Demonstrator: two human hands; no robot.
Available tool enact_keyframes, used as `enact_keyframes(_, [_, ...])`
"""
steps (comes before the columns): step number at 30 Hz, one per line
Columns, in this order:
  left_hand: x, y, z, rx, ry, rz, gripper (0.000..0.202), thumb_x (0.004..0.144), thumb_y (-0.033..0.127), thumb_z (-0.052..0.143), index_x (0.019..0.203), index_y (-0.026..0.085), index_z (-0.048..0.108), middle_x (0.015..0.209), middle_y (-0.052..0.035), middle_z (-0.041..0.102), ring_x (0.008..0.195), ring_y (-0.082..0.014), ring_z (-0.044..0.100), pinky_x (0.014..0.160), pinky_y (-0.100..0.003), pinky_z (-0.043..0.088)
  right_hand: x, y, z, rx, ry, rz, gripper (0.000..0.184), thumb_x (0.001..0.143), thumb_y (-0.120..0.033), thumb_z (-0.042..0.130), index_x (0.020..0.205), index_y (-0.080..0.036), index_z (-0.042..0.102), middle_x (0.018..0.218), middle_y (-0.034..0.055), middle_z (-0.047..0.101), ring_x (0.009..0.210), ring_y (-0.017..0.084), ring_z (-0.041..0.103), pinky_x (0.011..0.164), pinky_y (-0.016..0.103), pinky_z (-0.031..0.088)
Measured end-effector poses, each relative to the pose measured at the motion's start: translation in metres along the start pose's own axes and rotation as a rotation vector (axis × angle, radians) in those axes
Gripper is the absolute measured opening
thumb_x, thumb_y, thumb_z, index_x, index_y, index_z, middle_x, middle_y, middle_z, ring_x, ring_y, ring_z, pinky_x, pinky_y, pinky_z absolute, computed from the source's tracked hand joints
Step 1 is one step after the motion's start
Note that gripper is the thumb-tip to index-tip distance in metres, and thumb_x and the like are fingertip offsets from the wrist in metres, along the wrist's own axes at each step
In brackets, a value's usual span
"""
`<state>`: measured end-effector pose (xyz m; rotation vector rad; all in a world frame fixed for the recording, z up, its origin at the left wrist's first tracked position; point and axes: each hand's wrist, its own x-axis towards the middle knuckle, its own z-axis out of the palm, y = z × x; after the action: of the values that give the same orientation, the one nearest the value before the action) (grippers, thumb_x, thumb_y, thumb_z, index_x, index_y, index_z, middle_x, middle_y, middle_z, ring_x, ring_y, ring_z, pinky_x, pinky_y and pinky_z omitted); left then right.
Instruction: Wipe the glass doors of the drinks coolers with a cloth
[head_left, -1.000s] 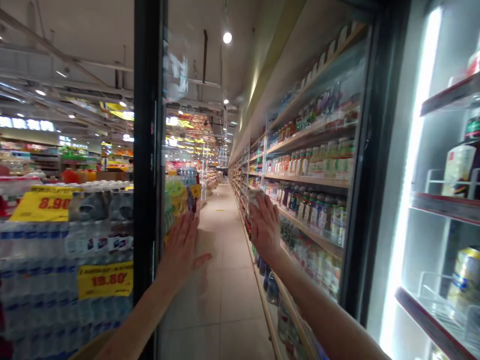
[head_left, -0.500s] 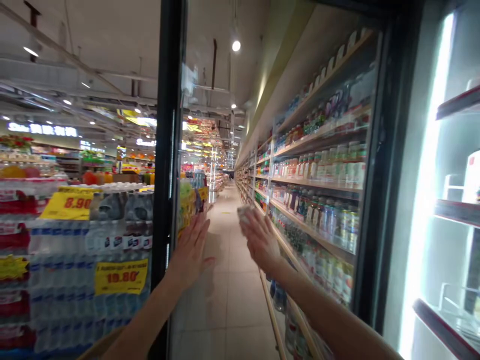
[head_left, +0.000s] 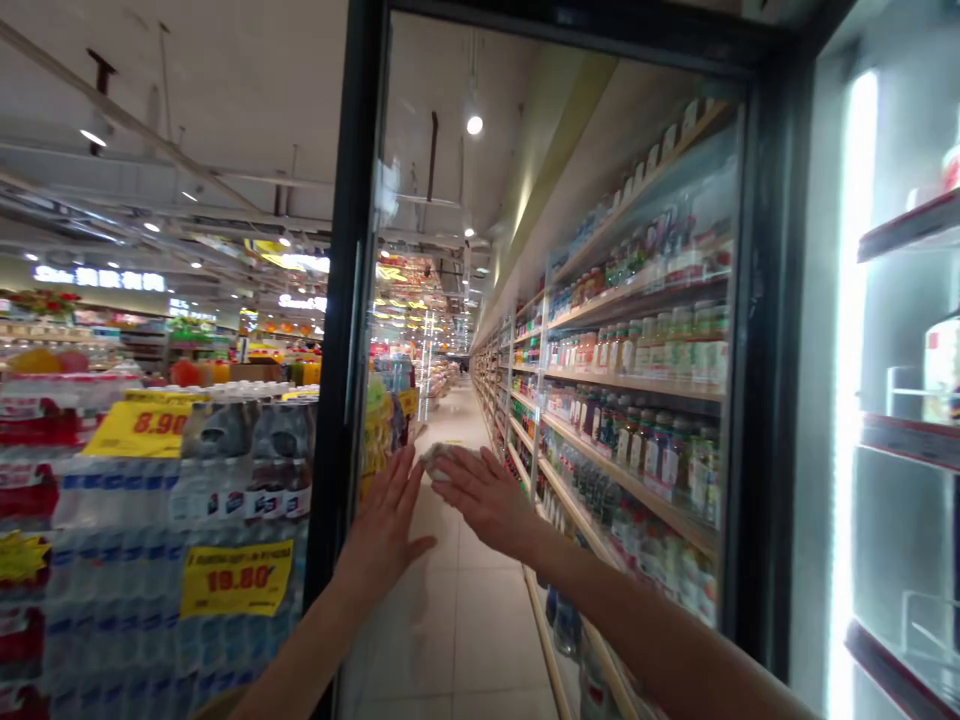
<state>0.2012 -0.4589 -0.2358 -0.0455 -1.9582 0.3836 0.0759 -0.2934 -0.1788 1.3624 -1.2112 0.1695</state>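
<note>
1. Straight and close together, the fingers of a person's right hand (head_left: 491, 505) hold a crumpled pale cloth (head_left: 436, 455) against a glass door (head_left: 442, 640); the cloth shows at the fingertips, 10 o'clock from the knuckles
2. Just beside, at 8 o'clock from the cloth, the left hand (head_left: 381, 528) appears laid flat on the pane, fingers slightly spread, thumb toward 3 o'clock, nothing visible in its grasp
3. A black frame (head_left: 341, 350) rises at 11 o'clock from the hands, while bottles (head_left: 637, 348) line shelves in the glass at 2 o'clock
4. At 9 o'clock, stacked bottle packs (head_left: 112, 560) carry a yellow price sign (head_left: 236, 578) reading 19.80
5. At 3 o'clock, a light strip (head_left: 853, 350) glows inside a cooler (head_left: 816, 350)
</note>
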Motion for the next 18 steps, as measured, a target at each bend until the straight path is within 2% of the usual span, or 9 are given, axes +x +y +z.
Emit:
enact_keyframes(1, [-0.001,0.000,0.000,0.003,-0.001,-0.003,0.091,0.078,0.037,0.059,0.146,0.017,0.002,0.150,-0.0175,0.023,0.138,-0.0309,0.022,0.105,-0.050,0.035,0.000,0.007,-0.003,-0.021,0.022,0.036,0.040,0.086,-0.013,0.041,0.123,-0.024,0.053,0.139,-0.0010,0.047,0.138,0.016,0.023,0.115,0.040,0.016])
enact_keyframes(4, [0.005,0.005,-0.005,0.005,0.014,-0.024,0.089,0.078,0.038,0.060,0.146,0.016,0.006,0.148,-0.0184,0.026,0.136,-0.0324,0.026,0.104,-0.051,0.036,0.012,0.034,-0.012,-0.085,0.104,0.333,0.047,0.084,-0.010,0.041,0.128,-0.021,0.049,0.142,0.0050,0.042,0.140,0.020,0.021,0.113,0.044,0.019])
enact_keyframes(6, [0.020,0.010,-0.011,0.005,0.073,-0.059,0.090,0.077,0.039,0.060,0.145,0.014,0.006,0.147,-0.0201,0.026,0.137,-0.0328,0.025,0.105,-0.051,0.034,0.019,0.041,-0.016,-0.085,0.117,0.410,0.047,0.083,-0.011,0.041,0.129,-0.019,0.049,0.144,0.0072,0.039,0.140,0.021,0.018,0.113,0.045,0.020])
enact_keyframes(8, [0.042,0.013,-0.017,0.012,0.113,-0.106,0.093,0.076,0.042,0.061,0.145,0.013,0.005,0.148,-0.0216,0.023,0.138,-0.0330,0.021,0.107,-0.050,0.031,0.021,0.037,-0.016,-0.047,0.082,0.259,0.045,0.083,-0.011,0.041,0.125,-0.021,0.052,0.142,0.0045,0.042,0.140,0.019,0.018,0.114,0.043,0.019])
enact_keyframes(10, [0.064,0.013,-0.021,0.037,0.103,-0.137,0.097,0.074,0.045,0.063,0.145,0.012,0.005,0.149,-0.0221,0.019,0.139,-0.0334,0.017,0.108,-0.051,0.028,0.017,0.037,-0.018,-0.027,0.032,0.081,0.044,0.083,-0.009,0.040,0.122,-0.024,0.054,0.139,0.0004,0.047,0.139,0.016,0.022,0.114,0.041,0.019])
enact_keyframes(11, [0.072,0.012,-0.021,0.051,0.084,-0.141,0.098,0.073,0.046,0.064,0.145,0.012,0.006,0.149,-0.0222,0.018,0.139,-0.0334,0.016,0.108,-0.051,0.027,0.014,0.042,-0.021,-0.038,0.027,0.064,0.044,0.083,-0.009,0.040,0.122,-0.025,0.055,0.138,-0.0002,0.048,0.138,0.016,0.025,0.114,0.040,0.020])
enact_keyframes(12, [0.078,0.011,-0.021,0.066,0.067,-0.141,0.099,0.073,0.047,0.064,0.145,0.011,0.006,0.150,-0.0221,0.018,0.139,-0.0333,0.015,0.109,-0.051,0.026,0.011,0.051,-0.025,-0.063,0.046,0.117,0.044,0.084,-0.009,0.039,0.123,-0.025,0.054,0.138,0.0006,0.048,0.137,0.017,0.027,0.113,0.041,0.021])
enact_keyframes(16, [0.080,0.009,-0.018,0.104,0.056,-0.146,0.103,0.069,0.046,0.069,0.145,0.011,0.010,0.150,-0.0207,0.018,0.139,-0.0328,0.014,0.109,-0.050,0.025,0.007,0.101,-0.047,-0.201,0.267,0.582,0.045,0.085,-0.014,0.036,0.127,-0.019,0.051,0.141,0.0088,0.042,0.136,0.022,0.029,0.109,0.045,0.028])
enact_keyframes(18, [0.081,0.013,-0.020,0.113,0.060,-0.159,0.103,0.066,0.043,0.072,0.144,0.010,0.013,0.150,-0.0214,0.018,0.139,-0.0343,0.015,0.108,-0.051,0.026,0.008,0.106,-0.050,-0.223,0.299,0.608,0.045,0.085,-0.014,0.036,0.127,-0.017,0.051,0.141,0.0098,0.042,0.137,0.022,0.028,0.109,0.045,0.029])
